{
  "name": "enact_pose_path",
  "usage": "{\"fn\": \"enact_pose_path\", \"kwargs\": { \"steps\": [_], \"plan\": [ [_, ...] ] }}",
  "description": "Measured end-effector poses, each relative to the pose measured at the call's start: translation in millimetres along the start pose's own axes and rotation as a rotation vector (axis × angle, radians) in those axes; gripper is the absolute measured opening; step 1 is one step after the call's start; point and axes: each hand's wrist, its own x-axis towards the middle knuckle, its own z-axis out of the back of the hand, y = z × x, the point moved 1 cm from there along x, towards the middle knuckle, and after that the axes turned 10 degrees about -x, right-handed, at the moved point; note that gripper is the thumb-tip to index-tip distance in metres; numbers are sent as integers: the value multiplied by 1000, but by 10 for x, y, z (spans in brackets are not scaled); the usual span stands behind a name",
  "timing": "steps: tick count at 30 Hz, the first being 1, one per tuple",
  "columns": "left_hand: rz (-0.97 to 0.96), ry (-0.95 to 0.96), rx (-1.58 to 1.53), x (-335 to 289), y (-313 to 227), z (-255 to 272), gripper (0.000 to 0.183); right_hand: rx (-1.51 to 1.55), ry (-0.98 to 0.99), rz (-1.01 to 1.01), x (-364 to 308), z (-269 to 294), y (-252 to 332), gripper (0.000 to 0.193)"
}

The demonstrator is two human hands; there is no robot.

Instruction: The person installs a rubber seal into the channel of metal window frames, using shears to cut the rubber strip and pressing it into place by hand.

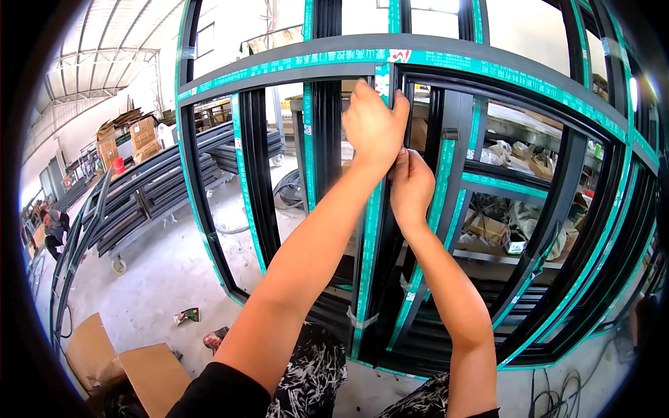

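Observation:
A large dark grey window frame (279, 61) with green printed protective tape stands upright in front of me. My left hand (373, 129) is closed against its middle upright (373, 237), just under the top crossbar, thumb pointing up. Just below and to the right, my right hand (412, 182) is closed in a pinch at the inner edge of the same upright. Whatever either hand holds is hidden by the fingers. Right of my hands sits a sash (449, 167) with a small dark fitting (451, 134) on its edge.
At the left, a wheeled cart (132, 230) carries long dark profiles, with cardboard boxes (144, 136) behind. An open carton (150, 376) lies at the lower left. Shelves with clutter (512, 240) show through the frame. Loose cables (557, 400) lie at the lower right. A person (56, 230) is far left.

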Motion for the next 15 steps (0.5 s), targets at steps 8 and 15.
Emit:
{"fn": "enact_pose_path", "kwargs": {
  "steps": [8, 15],
  "plan": [
    [117, 63, 7, 149, -59, 11, 50, -57, 15, -13, 23, 4, -20, 33],
    [-20, 51, -76, -322, 52, 118, 62, 71, 33, -15, -21, 48, 16, 34]
  ]
}}
